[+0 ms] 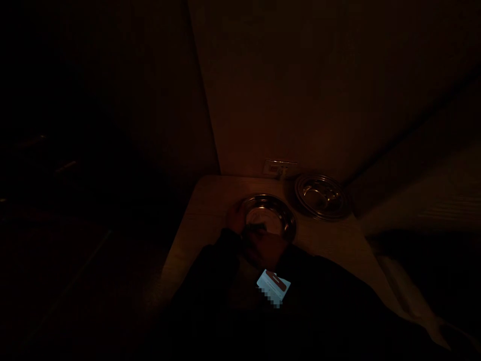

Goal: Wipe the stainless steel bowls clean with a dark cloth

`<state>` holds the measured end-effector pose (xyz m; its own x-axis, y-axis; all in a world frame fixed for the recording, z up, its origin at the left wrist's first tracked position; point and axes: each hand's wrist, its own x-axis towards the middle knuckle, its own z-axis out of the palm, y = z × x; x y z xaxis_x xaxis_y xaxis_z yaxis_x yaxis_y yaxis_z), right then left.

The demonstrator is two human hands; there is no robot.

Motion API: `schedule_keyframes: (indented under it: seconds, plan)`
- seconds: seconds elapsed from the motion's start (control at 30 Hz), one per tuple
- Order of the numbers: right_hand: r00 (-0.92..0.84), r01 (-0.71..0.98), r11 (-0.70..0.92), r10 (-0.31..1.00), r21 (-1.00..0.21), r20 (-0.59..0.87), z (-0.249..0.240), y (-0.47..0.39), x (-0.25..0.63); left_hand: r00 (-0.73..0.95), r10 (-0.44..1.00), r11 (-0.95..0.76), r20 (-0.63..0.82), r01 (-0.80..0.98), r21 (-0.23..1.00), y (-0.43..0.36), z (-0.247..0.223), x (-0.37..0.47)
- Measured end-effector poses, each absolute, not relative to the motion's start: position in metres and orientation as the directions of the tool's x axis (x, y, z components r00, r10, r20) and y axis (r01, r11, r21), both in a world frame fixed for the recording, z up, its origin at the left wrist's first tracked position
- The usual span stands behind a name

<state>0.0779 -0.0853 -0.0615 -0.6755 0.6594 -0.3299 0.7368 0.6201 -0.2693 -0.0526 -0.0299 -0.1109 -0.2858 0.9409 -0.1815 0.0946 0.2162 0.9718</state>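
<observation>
The view is very dark. A round, shiny metal bowl (pixel 287 220) stands on a pale wooden table. My left hand (pixel 236 217) is at the left rim of this bowl, its fingers lost in shadow. Over the bowl's near side lies my right hand (pixel 268 246), beside a small dark thing that I cannot make out. Whether that hand grips it does not show. Dark sleeves cover both arms. Just below my right hand glows a lit screen (pixel 274 287), partly pixelated.
Further metal dishes (pixel 322 196), seemingly stacked, stand at the table's back right. A wall socket (pixel 278 167) with something plugged in is just behind the table (pixel 203 200). A wall rises behind, and the left side is nearly black.
</observation>
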Motion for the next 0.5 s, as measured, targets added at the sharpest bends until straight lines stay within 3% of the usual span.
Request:
schedule_keyframes:
  seconds: [0.27, 0.5]
  plan:
    - [-0.664, 0.747, 0.611, 0.663, -0.262, -0.346, -0.066, -0.095, 0.094, -0.179, 0.970, 0.174, -0.164, 0.039, 0.984, -0.020, -0.120, -0.065]
    - [-0.645, 0.760, 0.617, 0.678, -0.204, -0.353, -0.068, -0.101, 0.105, -0.191, 0.962, 0.189, -0.195, -0.053, 0.981, -0.023, -0.131, -0.067]
